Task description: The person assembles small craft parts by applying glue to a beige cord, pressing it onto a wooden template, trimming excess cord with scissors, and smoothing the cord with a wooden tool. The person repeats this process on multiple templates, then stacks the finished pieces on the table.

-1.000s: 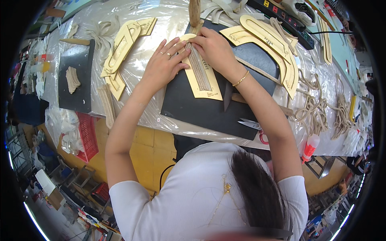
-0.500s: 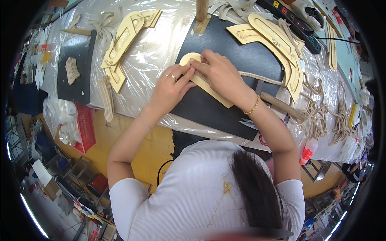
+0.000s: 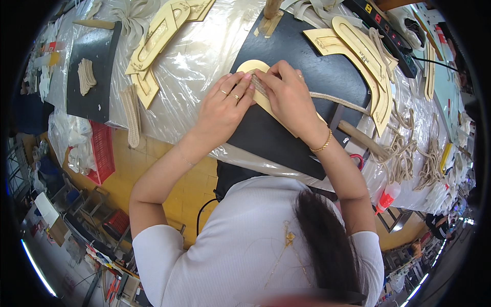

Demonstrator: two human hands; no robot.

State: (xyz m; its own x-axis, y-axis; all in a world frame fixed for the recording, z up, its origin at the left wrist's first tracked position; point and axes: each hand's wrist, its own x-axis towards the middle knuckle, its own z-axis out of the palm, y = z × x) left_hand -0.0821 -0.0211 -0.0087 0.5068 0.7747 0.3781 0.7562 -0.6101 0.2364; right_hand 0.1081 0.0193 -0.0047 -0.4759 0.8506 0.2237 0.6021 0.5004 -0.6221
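The tan wooden template [image 3: 254,68], a long flat piece with a rounded far end, lies on the black mat [image 3: 307,56] that covers the middle of the worktop [image 3: 199,56]. Its long axis runs slantwise across the mat, from the far left down toward the near right, and most of it is hidden under the hands. Along it lies a braided rope [image 3: 337,101], which trails off the mat's right side toward a wooden-handled tool [image 3: 364,139]. Both hands press fingertips together on the rope at the template's far end. The right hand [image 3: 289,97] lies flat along the template, covering its length; the left hand [image 3: 223,105] comes in from the mat's left edge, fingers bent and pinching the rope.
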